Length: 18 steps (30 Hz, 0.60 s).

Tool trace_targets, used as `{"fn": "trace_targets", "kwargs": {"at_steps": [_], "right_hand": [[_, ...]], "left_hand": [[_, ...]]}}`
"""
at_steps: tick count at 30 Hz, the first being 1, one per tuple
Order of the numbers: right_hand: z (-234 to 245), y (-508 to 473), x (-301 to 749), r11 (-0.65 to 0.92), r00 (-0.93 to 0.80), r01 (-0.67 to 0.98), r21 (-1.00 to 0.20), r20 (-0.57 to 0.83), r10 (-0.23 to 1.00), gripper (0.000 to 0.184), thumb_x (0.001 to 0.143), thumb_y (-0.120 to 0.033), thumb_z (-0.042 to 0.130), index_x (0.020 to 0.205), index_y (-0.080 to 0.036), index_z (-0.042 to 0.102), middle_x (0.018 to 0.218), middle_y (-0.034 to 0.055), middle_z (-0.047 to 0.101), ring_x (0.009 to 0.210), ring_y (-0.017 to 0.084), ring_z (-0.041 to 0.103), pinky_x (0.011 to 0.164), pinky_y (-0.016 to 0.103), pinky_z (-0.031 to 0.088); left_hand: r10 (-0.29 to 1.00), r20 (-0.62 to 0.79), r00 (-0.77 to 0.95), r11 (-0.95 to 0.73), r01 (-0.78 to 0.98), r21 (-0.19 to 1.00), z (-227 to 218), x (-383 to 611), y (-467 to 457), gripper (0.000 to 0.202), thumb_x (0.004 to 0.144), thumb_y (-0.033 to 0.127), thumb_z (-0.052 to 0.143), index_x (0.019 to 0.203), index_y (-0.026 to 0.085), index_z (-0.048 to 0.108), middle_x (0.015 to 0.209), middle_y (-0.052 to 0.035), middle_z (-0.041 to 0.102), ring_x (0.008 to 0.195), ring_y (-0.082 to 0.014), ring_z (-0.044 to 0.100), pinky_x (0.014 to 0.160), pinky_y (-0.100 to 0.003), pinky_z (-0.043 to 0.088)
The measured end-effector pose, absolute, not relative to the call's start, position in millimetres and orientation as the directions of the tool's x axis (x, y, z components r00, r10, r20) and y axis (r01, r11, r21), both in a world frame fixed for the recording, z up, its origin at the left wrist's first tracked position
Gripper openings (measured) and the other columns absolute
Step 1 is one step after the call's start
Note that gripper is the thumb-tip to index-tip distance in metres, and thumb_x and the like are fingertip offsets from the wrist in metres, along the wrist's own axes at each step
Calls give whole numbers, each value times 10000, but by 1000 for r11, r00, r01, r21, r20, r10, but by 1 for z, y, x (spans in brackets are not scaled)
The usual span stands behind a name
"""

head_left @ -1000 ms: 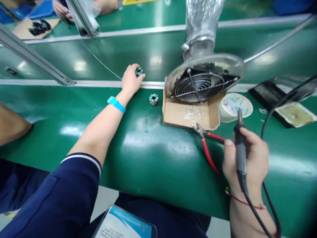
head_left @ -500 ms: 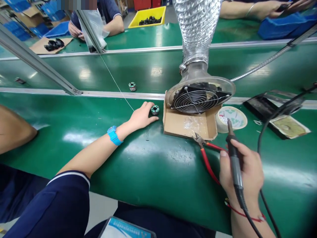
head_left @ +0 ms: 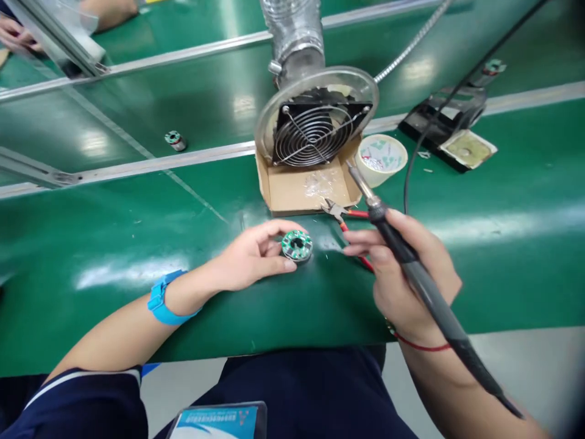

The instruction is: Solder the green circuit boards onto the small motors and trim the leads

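Note:
My left hand (head_left: 249,256), with a blue wristband, grips a small round part with a green circuit board on top (head_left: 297,245), holding it on the green bench near the front edge. My right hand (head_left: 402,271) is closed round a black soldering iron (head_left: 414,274) whose metal tip points up and left toward the cardboard tray (head_left: 306,192). Its fingertips reach toward the round part. Red-handled cutters (head_left: 350,219) lie just behind my right hand. A second round part (head_left: 175,140) sits on the conveyor belt at the back left.
A fume extractor fan (head_left: 317,122) on a foil duct stands over the cardboard tray. A solder spool (head_left: 381,160) sits to its right, and a black iron stand with a sponge (head_left: 457,131) is farther right. Another person's hands (head_left: 13,33) show at the top left.
My left hand left one round part on the conveyor, took the other and pulled it toward me. My right hand brought the iron left, closer to it. The view tilted down.

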State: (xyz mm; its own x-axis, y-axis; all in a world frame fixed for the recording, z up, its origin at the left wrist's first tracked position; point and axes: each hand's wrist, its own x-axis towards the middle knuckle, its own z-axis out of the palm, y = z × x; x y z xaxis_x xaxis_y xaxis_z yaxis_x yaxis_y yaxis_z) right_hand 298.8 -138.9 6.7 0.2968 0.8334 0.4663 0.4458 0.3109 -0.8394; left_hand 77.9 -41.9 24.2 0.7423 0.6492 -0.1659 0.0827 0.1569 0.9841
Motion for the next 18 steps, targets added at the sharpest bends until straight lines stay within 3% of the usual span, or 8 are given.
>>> {"fn": "trace_targets", "kwargs": {"at_steps": [3,6,8,18], "right_hand": [[24,-137,290,299,148,464,-834,406,902,462,904,-157,625,1327,-334,569,990,-24,763,915,149,740,942,356,601],[33,-132,290,283,5,448,-848,319,948,476,887,-173,640,1331,-303,527,962,-25,715,889,127,710,905,310,592],[34,-128,291,248,-59,422,-872,247,967,473,895,-187,623,1340,-287,499,952,-22,685,855,116,689,880,299,586],[38,-124,293,126,-123,357,-926,87,989,459,881,-103,608,1311,-226,506,909,-37,675,822,81,648,801,226,540]], "left_hand": [[534,-228,814,177,157,972,22,85,-56,444,851,275,725,1280,214,624,995,-60,696,784,-159,642,675,-286,540],[458,-247,854,128,212,969,18,84,-60,489,899,304,670,1375,240,582,688,28,552,569,-108,451,514,-233,396],[440,-250,862,73,243,967,17,83,-61,497,918,315,643,1404,245,560,608,56,414,536,-98,338,484,-225,313],[406,-201,892,-38,236,971,21,82,-63,397,951,284,584,1340,206,576,798,9,508,620,-89,360,543,-206,348]]}}
